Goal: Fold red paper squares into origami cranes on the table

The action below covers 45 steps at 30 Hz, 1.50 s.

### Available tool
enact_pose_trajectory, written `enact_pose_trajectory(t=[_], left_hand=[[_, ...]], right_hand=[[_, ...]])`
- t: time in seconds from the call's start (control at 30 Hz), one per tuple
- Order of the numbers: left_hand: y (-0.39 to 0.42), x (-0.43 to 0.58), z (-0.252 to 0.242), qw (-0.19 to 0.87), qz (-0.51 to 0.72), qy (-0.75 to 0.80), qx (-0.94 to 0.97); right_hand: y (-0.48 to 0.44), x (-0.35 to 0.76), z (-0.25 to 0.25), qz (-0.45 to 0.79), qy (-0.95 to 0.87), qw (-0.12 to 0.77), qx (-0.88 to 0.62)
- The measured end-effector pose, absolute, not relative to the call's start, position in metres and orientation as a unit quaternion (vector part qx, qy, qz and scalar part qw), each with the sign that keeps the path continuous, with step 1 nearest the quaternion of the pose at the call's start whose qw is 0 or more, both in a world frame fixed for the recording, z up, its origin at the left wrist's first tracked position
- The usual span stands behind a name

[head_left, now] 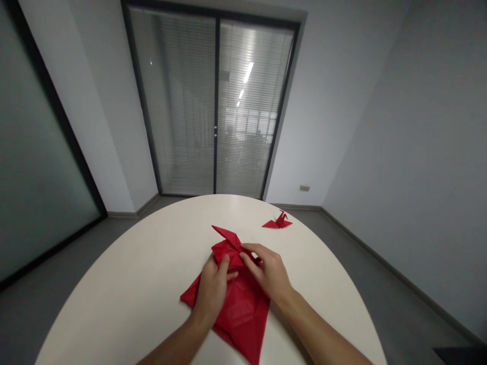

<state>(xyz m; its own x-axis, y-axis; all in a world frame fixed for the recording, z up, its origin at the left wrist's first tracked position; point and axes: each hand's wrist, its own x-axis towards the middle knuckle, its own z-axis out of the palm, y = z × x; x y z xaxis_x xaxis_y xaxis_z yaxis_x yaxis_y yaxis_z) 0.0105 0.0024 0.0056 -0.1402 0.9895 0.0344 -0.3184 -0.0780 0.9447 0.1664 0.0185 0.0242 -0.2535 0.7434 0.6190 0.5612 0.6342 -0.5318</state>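
A partly folded piece of red origami paper (226, 248) is held just above the table between my two hands. My left hand (213, 286) grips its lower left side, the thumb lying on top. With thumb and index finger, my right hand (268, 268) pinches a fold on its right side. One long pointed flap sticks out toward the upper left. Beneath both hands lies a larger creased red sheet (243, 317), with its corners pointing left and toward me. My hands cover part of it.
A finished red paper crane (280, 221) with spread wings stands near the far right edge of the round white table (148, 284). Beyond the table are glass doors with blinds (186, 111) and a wall socket (304, 188).
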Motion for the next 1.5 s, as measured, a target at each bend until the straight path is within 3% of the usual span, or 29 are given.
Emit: enact_pose_trajectory(t=[0.3,0.63,0.8,1.0,1.3,1.5], left_hand=[[0.008,0.008,0.001,0.523,0.611,0.471,0.362],[0.005,0.01,0.004,0.551,0.571,0.497,0.35],[-0.002,0.012,0.007,0.544,0.574,0.491,0.365],[-0.005,0.012,0.008,0.507,0.589,0.492,0.392],[0.002,0.006,0.009,0.508,0.584,0.507,0.38],[0.002,0.004,0.008,0.465,0.588,0.521,0.407]], right_hand=[[0.02,0.164,0.019,0.135,-0.732,0.496,-0.446],[0.018,0.181,0.035,-0.148,-0.827,0.42,-0.343],[0.016,0.18,0.04,-0.203,-0.837,0.374,-0.344],[0.019,0.177,0.034,-0.162,-0.827,0.362,-0.399],[0.017,0.173,0.032,0.057,-0.731,0.46,-0.501],[0.02,0.176,0.031,-0.02,-0.779,0.431,-0.454]])
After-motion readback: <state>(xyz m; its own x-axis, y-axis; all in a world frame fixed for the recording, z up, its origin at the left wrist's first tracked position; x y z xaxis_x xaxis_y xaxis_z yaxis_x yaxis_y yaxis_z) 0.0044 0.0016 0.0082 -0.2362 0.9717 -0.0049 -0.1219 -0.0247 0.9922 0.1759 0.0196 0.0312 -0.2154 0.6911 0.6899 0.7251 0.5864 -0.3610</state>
